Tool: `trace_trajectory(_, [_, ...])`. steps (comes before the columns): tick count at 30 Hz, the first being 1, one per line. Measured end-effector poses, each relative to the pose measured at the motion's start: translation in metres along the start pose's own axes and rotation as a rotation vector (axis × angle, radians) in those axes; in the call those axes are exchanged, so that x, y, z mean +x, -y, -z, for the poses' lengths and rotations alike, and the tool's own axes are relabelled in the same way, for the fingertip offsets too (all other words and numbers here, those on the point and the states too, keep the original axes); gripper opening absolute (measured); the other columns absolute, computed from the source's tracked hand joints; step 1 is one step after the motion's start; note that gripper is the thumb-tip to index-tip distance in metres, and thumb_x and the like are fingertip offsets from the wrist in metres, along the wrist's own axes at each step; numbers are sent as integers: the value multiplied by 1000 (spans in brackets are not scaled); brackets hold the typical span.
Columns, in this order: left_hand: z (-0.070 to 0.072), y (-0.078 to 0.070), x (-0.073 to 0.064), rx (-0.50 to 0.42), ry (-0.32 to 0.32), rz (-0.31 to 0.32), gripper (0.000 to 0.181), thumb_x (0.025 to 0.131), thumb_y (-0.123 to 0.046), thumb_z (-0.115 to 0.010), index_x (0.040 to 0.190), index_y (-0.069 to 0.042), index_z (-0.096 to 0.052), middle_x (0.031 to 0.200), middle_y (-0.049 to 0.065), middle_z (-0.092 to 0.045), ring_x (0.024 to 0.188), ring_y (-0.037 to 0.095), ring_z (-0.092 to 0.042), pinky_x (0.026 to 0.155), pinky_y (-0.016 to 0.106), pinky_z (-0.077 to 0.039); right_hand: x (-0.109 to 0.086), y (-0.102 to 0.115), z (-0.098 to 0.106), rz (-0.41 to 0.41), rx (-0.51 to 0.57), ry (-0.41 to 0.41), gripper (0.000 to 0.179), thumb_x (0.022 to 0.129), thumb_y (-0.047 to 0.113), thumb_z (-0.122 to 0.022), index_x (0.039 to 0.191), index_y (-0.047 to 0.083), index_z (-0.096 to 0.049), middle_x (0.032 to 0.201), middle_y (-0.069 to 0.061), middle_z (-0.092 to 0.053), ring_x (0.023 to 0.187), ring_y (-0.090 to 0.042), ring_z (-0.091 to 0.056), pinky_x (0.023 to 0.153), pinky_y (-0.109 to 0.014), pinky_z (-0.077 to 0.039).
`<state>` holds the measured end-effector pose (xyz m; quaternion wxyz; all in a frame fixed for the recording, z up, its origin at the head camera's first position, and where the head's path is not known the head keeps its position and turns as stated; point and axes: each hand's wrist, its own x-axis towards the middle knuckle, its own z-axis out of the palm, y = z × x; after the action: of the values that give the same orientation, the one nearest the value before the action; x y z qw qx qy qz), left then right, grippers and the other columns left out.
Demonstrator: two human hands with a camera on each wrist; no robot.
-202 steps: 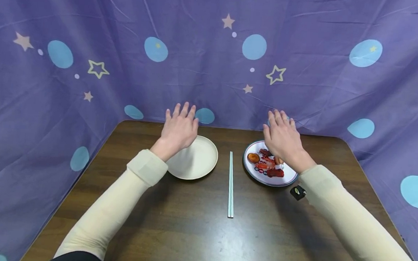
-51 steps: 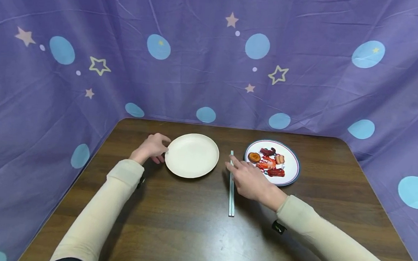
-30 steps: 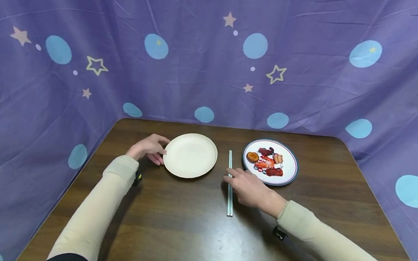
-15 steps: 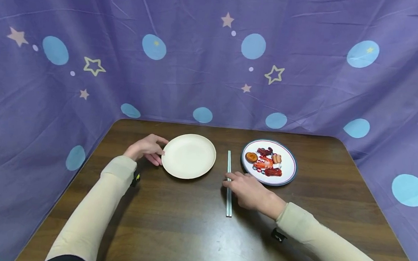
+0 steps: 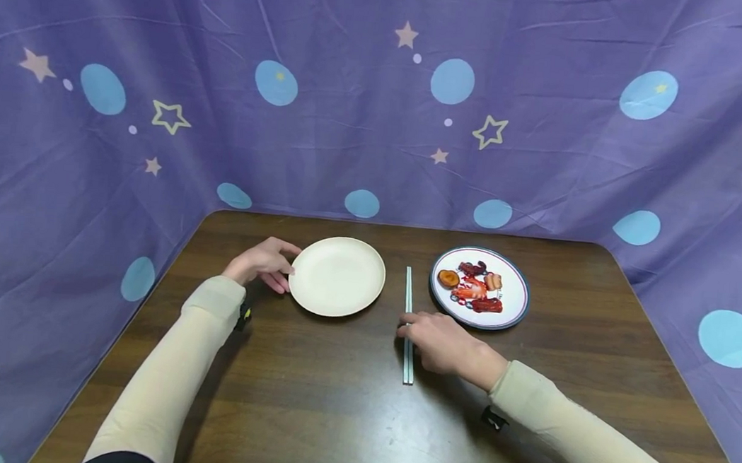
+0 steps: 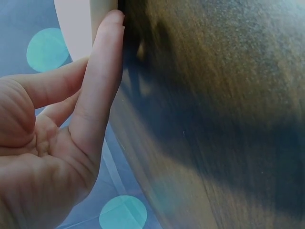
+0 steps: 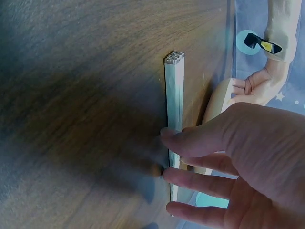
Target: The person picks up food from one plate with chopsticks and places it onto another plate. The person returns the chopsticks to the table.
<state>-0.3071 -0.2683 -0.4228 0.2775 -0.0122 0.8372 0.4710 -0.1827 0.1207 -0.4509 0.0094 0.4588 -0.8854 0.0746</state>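
Observation:
In the head view, my left hand (image 5: 265,262) is at the left rim of a plain cream plate (image 5: 338,276). Its fingers are fairly straight, and one long finger lies along the plate's outer edge (image 6: 107,14) in the left wrist view. My right hand (image 5: 447,342) is low over a pair of pale blue chopsticks (image 5: 408,365), fingers curled down around their middle. Seen from the right wrist, the thumb (image 7: 195,140) crosses the chopsticks (image 7: 174,95) from one side and a finger shows behind them. Both sticks lie side by side along the wood.
Right of the chopsticks stands a white plate with a blue rim (image 5: 515,307), carrying several pieces of food, among them a red shrimp (image 5: 469,288) and a brown round piece (image 5: 448,279). The brown wooden table (image 5: 309,405) ends at a purple curtain (image 5: 351,145) behind and at the sides.
Both hands were raised flat above the plates at first, then came down to the cream plate and the chopsticks. Lately the right hand's fingers have curled in and slid slightly nearer me.

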Motion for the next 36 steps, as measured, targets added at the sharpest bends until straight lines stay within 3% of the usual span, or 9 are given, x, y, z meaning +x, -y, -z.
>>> trace_trajectory(22, [-3,0,-1,-13,-18,-5,64,101,10,-54,161,7,-32,92,27,-70,65,28,-75,66,43,-69,2,-5,1,8,129,64,34,74,-16,-76,99,7,-77,100,-4,-65,89,-19,-65,78,-35,-63])
trace_trajectory(36, [-2,-2,1,-10,-13,4,65,101,9,-56,161,5,-33,90,27,-71,65,28,-75,66,42,-69,4,-5,2,20,124,70,33,74,-17,-76,97,5,-77,101,-5,-66,89,-20,-67,77,-34,-63])
